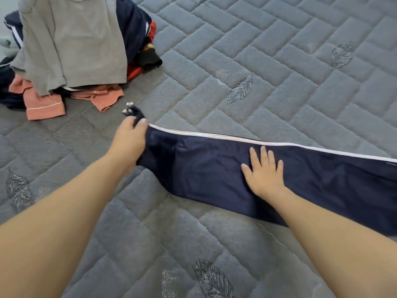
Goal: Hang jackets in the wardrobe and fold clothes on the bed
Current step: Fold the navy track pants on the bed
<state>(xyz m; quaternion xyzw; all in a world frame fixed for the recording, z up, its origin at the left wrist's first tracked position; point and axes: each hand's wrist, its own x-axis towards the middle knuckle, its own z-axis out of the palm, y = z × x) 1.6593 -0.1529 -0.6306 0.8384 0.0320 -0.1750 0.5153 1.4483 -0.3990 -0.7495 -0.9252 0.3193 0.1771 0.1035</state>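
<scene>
Navy trousers [206,166] with a white side stripe lie lengthwise across the grey quilted bed [279,61], running off the right edge of the view. My left hand [131,136] pinches their left end, where a dark drawstring with white tips sticks out. My right hand [265,171] lies flat on the middle of the fabric with its fingers spread.
A pile of clothes [71,46] sits at the back left: a grey shirt on top, navy striped pieces, salmon garments [45,106] and red and black items beneath. The quilt around the trousers has leaf embroidery.
</scene>
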